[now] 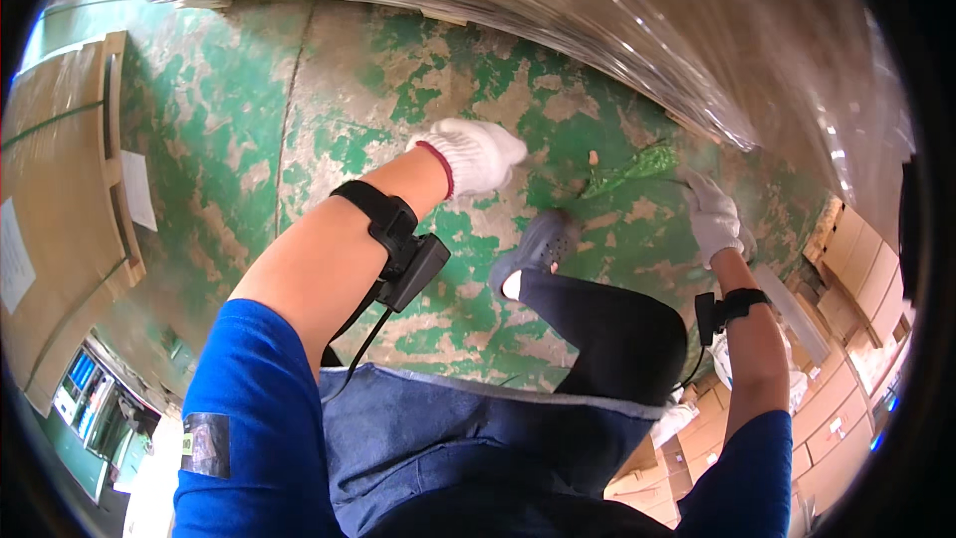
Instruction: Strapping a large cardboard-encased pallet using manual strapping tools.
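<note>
My left hand (476, 155), in a white knitted glove with a dark red cuff edge, is held above the floor near the middle, its fingers curled in. Whatever they may hold is hidden. To the right, my right hand (714, 219), also gloved in white, reaches down with its fingers stretched out. Its fingertips are close to a crumpled strip of green patterned material (634, 167) lying on the floor; contact between them cannot be made out. A grey clog (538, 247) on my foot stands between the two hands.
A large load in clear stretch film (637, 25) spans the far side. Cardboard on a wooden pallet (70, 169) stands at left. Stacked cartons (827, 418) fill the lower right. The floor (349, 90) has worn green paint. Black devices (403, 254) are strapped to my forearms.
</note>
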